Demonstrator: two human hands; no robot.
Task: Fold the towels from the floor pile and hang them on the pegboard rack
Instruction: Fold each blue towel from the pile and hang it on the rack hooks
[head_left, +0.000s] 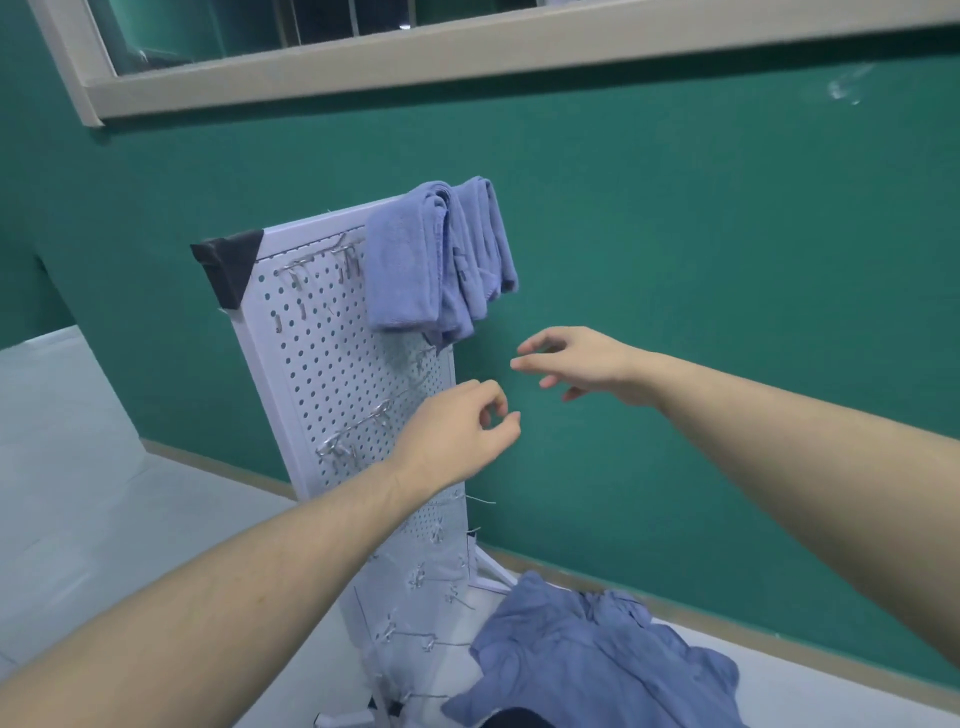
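Note:
A white pegboard rack (332, 364) with metal hooks stands against the green wall. Several folded blue towels (436, 254) hang over its top right corner. A pile of crumpled blue towels (587, 654) lies on the floor at the rack's foot. My left hand (457, 431) hovers in front of the rack's right edge, fingers loosely curled, holding nothing. My right hand (576, 364) is raised to the right of the rack, below the hung towels, fingers relaxed and empty. Neither hand touches a towel.
A green wall (727, 260) runs behind the rack, with a framed window (363, 67) above. Metal hooks (358, 426) stick out of the pegboard near my left hand. Pale floor (78, 493) spreads to the left.

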